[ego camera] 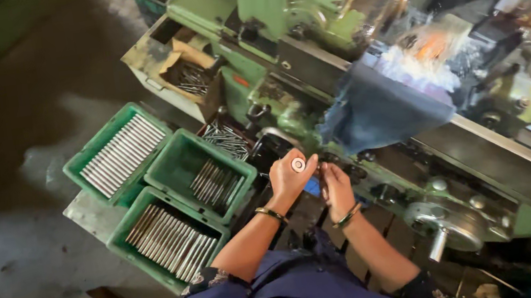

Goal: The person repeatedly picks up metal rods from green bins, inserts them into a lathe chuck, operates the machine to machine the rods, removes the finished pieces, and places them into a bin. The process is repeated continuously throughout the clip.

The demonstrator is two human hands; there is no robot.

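My left hand point(288, 179) is raised in front of a green machine point(274, 4) and pinches a small round metal piece point(298, 164) with a pale ring-shaped face between thumb and fingers. My right hand point(337, 187) is just to its right with the fingers curled, close to the piece and low against the machine's dark front. What the right hand's fingertips touch is hidden. Both wrists wear bangles, and the sleeves are dark blue.
Three green crates point(117, 151) point(201, 178) point(167, 240) of long metal rods stand to the left. A cardboard box point(191, 77) and a dark tray point(226, 139) hold more rods. A blue cloth point(377, 110) hangs over the machine, with a handwheel point(450, 227) at lower right.
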